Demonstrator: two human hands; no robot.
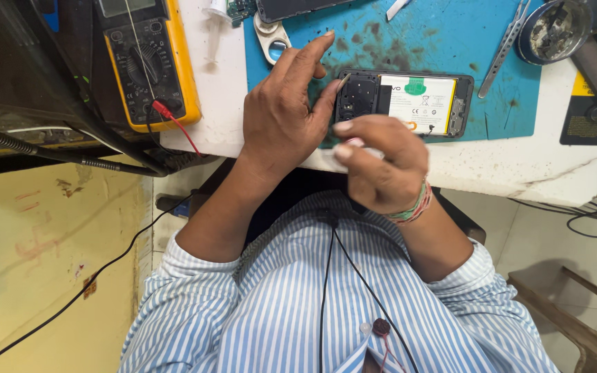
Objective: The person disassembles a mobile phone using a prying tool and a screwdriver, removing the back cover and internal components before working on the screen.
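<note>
So there's an opened black smartphone with its back cover off (403, 103) lying flat on a teal rubbery repair mat (437, 41), white battery showing in the middle and dark plastic shielding at both ends. The mat is pretty grubby, dark smudges all over it. The left hand (286, 114) rests on the mat at the phone's left end, fingers loosely spread, index stretched out along the mat and thumb tip touching the phone's frame. The right hand (381, 162) hovers just in front of the phone's near edge, fingers curled and pinching a small pale object (351, 146) that's too blurred to make out. The mat sits on a scuffed white tabletop (519, 166) with a chipped-looking edge, pale tiled floor below on the right. Around it: a yellow-cased multimeter with a black dial (145, 62) off to the left with a red lead, metal tweezers (506, 45) lying diagonally on the mat's right side, and a round dark tin (554, 31) just past them. A wooden stool (575, 311) stands at lower right.
</note>
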